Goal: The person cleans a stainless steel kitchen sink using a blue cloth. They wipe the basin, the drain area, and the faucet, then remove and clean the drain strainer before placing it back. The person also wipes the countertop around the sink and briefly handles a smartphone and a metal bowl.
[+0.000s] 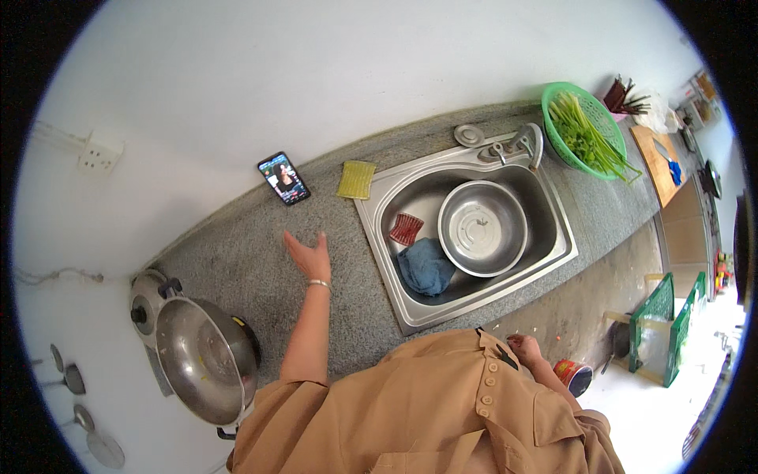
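Observation:
My left hand (309, 255), a bangle at its wrist, reaches over the grey stone counter with thumb and fingers apart and nothing in it. Just beyond it a smartphone (284, 179) with a lit screen leans by the wall. A yellow-green scouring pad (356, 180) lies between the phone and the steel sink (388, 296). In the basin are a steel bowl (477, 228), a red scouring pad (406, 229) and a bunched blue cloth (426, 266). My right hand (524, 349) hangs low beside my body, its fingers curled; what it may hold is hidden.
A large metal wok (204, 355) stands at the left. Right of the faucet (536, 145) are a green colander (598, 124) of leafy greens and a wooden cutting board (648, 154) with a knife (661, 150). On the floor are a red can (571, 376) and a green rack (651, 323).

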### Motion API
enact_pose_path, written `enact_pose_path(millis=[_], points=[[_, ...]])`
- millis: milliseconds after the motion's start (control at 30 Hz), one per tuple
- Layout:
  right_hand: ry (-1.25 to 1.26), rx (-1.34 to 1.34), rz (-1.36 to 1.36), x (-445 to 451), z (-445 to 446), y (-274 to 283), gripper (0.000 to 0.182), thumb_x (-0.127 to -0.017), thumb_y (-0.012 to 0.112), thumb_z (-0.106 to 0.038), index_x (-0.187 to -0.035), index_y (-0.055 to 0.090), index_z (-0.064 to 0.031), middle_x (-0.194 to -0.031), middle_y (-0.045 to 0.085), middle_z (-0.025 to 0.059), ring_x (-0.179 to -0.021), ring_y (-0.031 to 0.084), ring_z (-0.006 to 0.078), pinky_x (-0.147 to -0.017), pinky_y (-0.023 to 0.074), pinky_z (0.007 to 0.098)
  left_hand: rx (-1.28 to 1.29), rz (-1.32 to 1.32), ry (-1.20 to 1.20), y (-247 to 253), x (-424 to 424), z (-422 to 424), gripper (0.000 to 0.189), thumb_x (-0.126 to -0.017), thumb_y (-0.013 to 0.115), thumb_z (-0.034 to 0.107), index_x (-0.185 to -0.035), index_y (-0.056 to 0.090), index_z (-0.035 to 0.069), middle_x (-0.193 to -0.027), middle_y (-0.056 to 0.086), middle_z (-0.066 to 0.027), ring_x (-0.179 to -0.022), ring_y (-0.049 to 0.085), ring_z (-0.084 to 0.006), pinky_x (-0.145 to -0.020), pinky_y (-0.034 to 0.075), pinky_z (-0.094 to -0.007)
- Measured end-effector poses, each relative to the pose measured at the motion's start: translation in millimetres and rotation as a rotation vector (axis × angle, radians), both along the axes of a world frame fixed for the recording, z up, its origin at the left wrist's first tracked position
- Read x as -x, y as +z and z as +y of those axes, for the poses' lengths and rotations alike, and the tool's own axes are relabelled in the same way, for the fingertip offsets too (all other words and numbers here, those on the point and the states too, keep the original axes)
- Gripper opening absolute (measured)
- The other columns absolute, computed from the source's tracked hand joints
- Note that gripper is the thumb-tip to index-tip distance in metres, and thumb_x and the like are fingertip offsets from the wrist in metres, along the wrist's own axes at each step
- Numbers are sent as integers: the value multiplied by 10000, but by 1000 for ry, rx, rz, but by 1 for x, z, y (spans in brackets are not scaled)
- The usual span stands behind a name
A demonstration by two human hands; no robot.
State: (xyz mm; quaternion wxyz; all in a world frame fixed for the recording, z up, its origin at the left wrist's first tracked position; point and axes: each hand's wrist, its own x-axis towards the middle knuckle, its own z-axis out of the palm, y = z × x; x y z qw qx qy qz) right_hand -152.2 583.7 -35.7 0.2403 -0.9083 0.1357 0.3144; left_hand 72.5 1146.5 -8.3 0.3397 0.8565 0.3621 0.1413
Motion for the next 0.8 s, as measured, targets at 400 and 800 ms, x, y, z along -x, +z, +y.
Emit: enact_pose_path(millis=[400,800], points=[[240,-73,-114,-81,-22,3,267,-889,577,-292,-1009,721,-102,-917,676,223,-893,648,414,-794,526,469,221,-159,129,7,161,-45,694,-866,693,95,-1458,336,42,-1463,386,-195,-1299,433,-316,-1025,440,-425],[298,-49,-44,-53,-66,-25,263,-871,573,-285,-1007,730,-124,-927,670,238,-907,649,416,-796,527,469,90,-55,236,4,236,-81,544,-864,693,123,-1352,474,24,-1218,605,-158,-984,616,-235,-865,503,-365]])
